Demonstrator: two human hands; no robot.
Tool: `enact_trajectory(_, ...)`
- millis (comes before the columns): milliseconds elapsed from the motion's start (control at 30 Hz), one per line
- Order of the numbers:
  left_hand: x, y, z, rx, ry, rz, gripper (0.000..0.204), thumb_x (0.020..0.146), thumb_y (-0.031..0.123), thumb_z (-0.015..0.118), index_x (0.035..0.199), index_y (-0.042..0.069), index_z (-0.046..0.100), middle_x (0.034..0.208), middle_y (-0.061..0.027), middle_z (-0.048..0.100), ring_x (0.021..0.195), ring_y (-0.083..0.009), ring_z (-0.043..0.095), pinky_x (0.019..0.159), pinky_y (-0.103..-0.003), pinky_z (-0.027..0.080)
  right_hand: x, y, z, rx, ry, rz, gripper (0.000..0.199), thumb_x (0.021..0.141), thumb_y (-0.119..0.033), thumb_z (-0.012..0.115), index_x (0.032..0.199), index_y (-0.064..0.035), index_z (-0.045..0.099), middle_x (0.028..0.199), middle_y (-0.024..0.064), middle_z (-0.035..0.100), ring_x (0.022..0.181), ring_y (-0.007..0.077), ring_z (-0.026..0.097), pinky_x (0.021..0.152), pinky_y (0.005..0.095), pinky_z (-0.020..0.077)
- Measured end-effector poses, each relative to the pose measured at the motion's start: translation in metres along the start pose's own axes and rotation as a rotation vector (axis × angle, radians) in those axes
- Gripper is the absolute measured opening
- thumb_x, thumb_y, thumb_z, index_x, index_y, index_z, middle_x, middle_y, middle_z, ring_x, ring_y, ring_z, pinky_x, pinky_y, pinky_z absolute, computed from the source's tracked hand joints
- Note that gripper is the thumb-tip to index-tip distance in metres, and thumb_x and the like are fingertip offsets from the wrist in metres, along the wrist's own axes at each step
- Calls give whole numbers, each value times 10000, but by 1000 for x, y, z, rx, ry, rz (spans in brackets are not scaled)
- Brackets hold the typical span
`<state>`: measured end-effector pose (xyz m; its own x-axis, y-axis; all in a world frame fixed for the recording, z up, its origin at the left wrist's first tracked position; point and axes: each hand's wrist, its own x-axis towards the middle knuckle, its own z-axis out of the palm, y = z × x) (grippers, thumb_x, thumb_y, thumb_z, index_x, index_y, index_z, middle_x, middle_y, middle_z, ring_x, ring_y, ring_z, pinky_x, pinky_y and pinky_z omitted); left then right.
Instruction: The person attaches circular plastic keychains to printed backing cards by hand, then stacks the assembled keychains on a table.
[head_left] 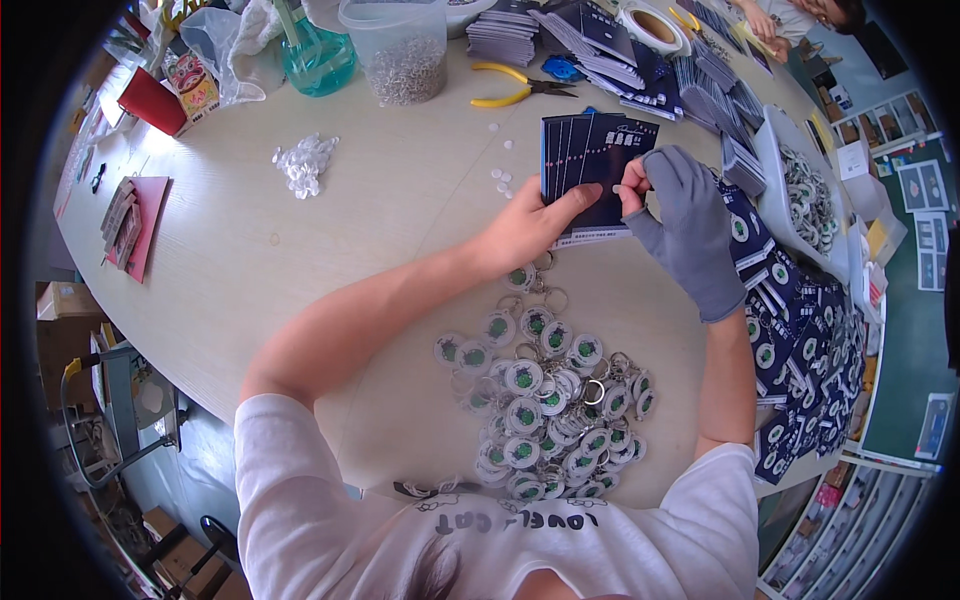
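Note:
My left hand [532, 222] grips a fanned stack of dark blue cards [595, 150], thumb across the front, held above the table. At the stack's right edge is my right hand [690, 225] in a grey fingerless glove, its thumb and fingertips pinched together; whatever is between them is too small to make out. Below the cards lies a heap of round keychains [550, 400] with green designs and metal rings. Several small clear round dots [500, 178] are scattered left of the cards, and a pile of similar clear pieces [305, 162] sits farther left.
Yellow-handled pliers [520, 88], a clear tub of metal rings [403, 60] and a teal spray bottle [315, 58] stand behind. At right are carded keychains [805, 350] and a white bin [785, 150] of metal parts. Another person [790, 20] sits at far right.

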<state>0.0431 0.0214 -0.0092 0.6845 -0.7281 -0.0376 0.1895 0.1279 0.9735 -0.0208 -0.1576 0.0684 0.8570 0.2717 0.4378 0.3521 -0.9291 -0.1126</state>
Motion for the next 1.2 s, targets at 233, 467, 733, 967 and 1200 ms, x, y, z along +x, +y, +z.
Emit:
enact_trajectory(233, 16, 8, -12, -537, 374, 81, 288, 957, 232, 608, 1176, 46, 583, 1081, -52, 650, 966, -169, 656, 787, -330, 554, -8, 5, 2, 459, -65, 415, 183, 858, -127, 688, 997, -22, 631, 846, 87, 691, 734, 255, 674, 674, 335, 513)
enact_trajectory(467, 16, 6, -18, -436, 636, 125, 298, 929, 290, 650, 1173, 136, 574, 1042, -4, 639, 912, -124, 631, 677, -281, 490, -1, -44, 12, 453, -295, -34, 283, 790, -222, 761, 1007, -69, 666, 953, 79, 647, 866, 287, 632, 763, 397, 504)
enact_trajectory(733, 22, 1, -19, -533, 629, 161, 299, 911, 242, 676, 1146, 82, 582, 1022, -29, 647, 896, -156, 647, 717, -319, 543, -18, -44, 48, 451, -309, -91, 247, 764, -236, 775, 918, -91, 647, 878, 58, 605, 850, 267, 614, 777, 404, 500)
enact_trajectory(967, 23, 0, -20, -587, 621, 201, 271, 911, 239, 668, 1115, 72, 604, 1024, -33, 661, 892, -160, 660, 717, -320, 556, -10, -42, 20, 255, -235, 3, 193, 796, -186, 743, 849, -81, 590, 813, 50, 599, 815, 269, 621, 739, 384, 497)
enact_trajectory(1200, 21, 4, -24, -582, 626, 195, 281, 905, 265, 673, 1120, 96, 609, 1038, -29, 657, 904, -152, 653, 696, -308, 526, -10, -47, 24, 501, -271, 155, 238, 785, -233, 757, 938, -95, 639, 954, 80, 597, 825, 265, 612, 767, 395, 491)
